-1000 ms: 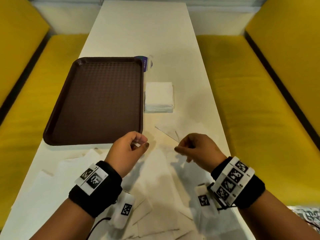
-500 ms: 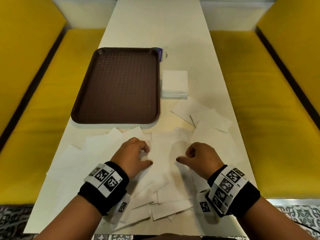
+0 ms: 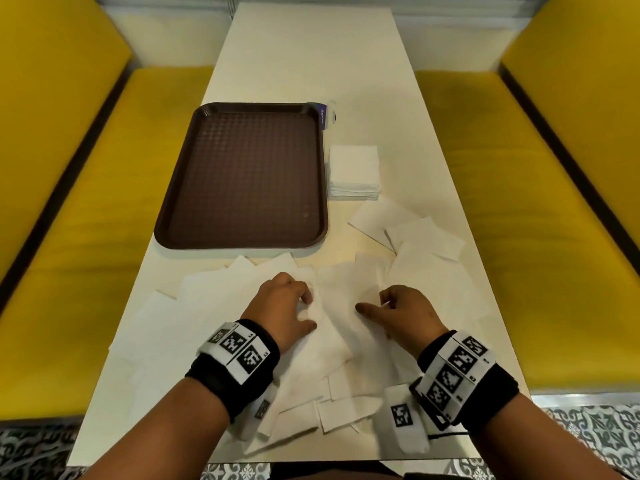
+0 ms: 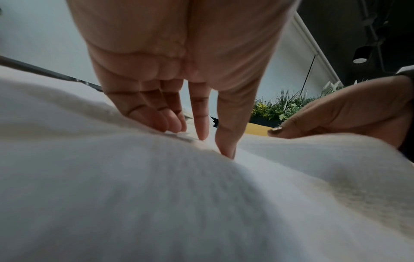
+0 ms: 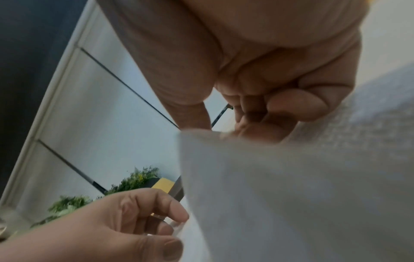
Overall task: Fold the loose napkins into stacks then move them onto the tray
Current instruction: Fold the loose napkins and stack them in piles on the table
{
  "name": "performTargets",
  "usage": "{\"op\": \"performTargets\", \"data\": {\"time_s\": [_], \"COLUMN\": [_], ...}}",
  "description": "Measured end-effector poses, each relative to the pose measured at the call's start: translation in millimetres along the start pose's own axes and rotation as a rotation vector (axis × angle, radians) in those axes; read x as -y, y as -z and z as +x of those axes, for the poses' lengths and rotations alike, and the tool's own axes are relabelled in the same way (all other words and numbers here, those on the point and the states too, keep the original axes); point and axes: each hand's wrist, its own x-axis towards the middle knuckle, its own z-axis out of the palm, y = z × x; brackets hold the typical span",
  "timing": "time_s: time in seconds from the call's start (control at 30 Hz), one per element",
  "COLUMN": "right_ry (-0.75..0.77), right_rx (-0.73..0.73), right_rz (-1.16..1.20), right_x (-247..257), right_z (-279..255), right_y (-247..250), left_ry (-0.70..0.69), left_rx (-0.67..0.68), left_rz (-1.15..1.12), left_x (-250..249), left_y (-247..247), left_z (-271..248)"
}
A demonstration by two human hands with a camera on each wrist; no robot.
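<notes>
A white napkin point(image 3: 341, 299) lies in the middle of the loose napkins point(image 3: 207, 306) spread over the near end of the table. My left hand point(image 3: 308, 311) pinches its left edge, fingertips point(image 4: 201, 131) pointing down into the paper. My right hand point(image 3: 372, 303) grips its right edge with curled fingers point(image 5: 291, 108), and that side stands up before the right wrist camera. A neat stack of folded napkins point(image 3: 354, 169) sits right of the brown tray point(image 3: 242, 233), which holds nothing.
More loose napkins point(image 3: 422, 233) lie right of centre, below the stack. A small purple-labelled item point(image 3: 327, 114) peeks out behind the tray's far right corner. Yellow bench seats point(image 3: 104, 237) point(image 3: 519, 202) flank the narrow white table point(image 3: 311, 57).
Both hands have come down and toward me, from holding a napkin up near the tray to resting on the pile of loose napkins. The head view has pulled back.
</notes>
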Motion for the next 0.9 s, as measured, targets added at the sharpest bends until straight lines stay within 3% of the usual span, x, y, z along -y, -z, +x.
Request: {"op": "performTargets", "data": {"time_s": [0.13,0.3,0.43,0.67,0.8,0.9], "right_ry": [-0.003,-0.053,-0.084,0.103,0.173,0.234], "right_rx": [-0.001,-0.109,-0.007,-0.048,-0.032,0.029], "right_rz": [0.13,0.276,0.346,0.328,0.498,0.613], "right_x": [-0.7,-1.8,-1.5,5.4,22.8,36.0], "right_z": [-3.8,-4.8,-6.4,-16.7,-26.8,-33.8], "right_y": [-3.8,-4.2,1.3,19.7,38.9,49.9], "left_ry": [-0.013,-0.032,-0.038,-0.055,-0.089,-0.04], "left_rx": [-0.001,-0.003,-0.009,-0.029,-0.154,-0.084], "left_rz": [0.0,0.006,0.008,-0.016,-0.256,-0.717], "left_x": [1.1,2.0,3.4,4.8,-10.2,-27.9], "left_y": [0.4,0.7,-0.3,-1.0,10.1,20.4], "left_z": [0.4,0.7,2.0,1.0,-8.4,-16.3]}}
